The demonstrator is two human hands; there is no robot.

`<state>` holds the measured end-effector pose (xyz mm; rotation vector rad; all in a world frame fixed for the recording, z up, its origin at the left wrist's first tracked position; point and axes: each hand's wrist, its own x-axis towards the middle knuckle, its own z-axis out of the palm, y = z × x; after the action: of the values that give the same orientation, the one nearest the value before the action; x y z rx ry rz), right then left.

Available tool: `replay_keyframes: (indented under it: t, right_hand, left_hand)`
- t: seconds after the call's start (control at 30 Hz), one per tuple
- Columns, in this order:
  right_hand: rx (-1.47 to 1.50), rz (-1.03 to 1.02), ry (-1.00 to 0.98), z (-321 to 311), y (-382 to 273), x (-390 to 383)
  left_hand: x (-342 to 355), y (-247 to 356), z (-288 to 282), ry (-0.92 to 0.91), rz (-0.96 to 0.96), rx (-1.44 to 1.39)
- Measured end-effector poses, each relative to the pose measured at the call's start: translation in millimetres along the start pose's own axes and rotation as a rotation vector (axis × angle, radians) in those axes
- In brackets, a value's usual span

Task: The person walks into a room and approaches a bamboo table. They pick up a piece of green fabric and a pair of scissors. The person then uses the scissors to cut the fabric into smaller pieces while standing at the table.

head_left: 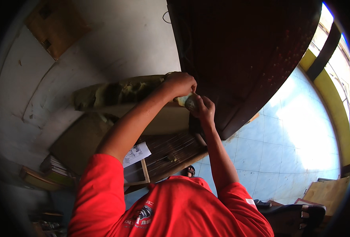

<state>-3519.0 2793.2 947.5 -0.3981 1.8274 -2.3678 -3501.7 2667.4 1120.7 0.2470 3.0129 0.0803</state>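
Note:
My left hand is closed, fingers bent down, at the right end of a long mottled green-and-yellow padded piece. What it grips is hidden beneath the fingers. Just to the right and a little nearer, my right hand is wrapped round a greyish, rounded lump with a pale green-yellow part. The lump lies between both hands, and its kind is not clear. The mottled piece looks worn and stretches left along the pale wall.
A large dark red-brown cabinet-like body rises close beyond my hands. Below them is a dark slatted bench with a printed paper sheet. Light blue floor tiles lie to the right, with a black chair nearer.

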Motion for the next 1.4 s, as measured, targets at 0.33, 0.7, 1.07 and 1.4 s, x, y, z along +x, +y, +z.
replay_keyframes:
  t: [0.33,0.7,1.07,1.4]
  right_hand:
    - [0.48,0.177,0.221,10.4,34.0,-26.5]
    - [0.562,0.195,0.368,9.1,17.1,-33.8]
    - [0.481,0.229,0.541,-168.5,36.7,-108.7]
    - [1.183,0.733,0.241,-76.4,45.5,-104.9]
  left_hand:
    - [31.0,-19.3,22.7,-0.031,0.036,0.027]
    - [58.5,-40.9,25.8,-0.014,0.058,-0.081]
    - [94.9,-172.8,-28.8,0.188,-0.035,0.396]
    - [43.6,-70.0,82.5,0.585,0.043,-0.75]
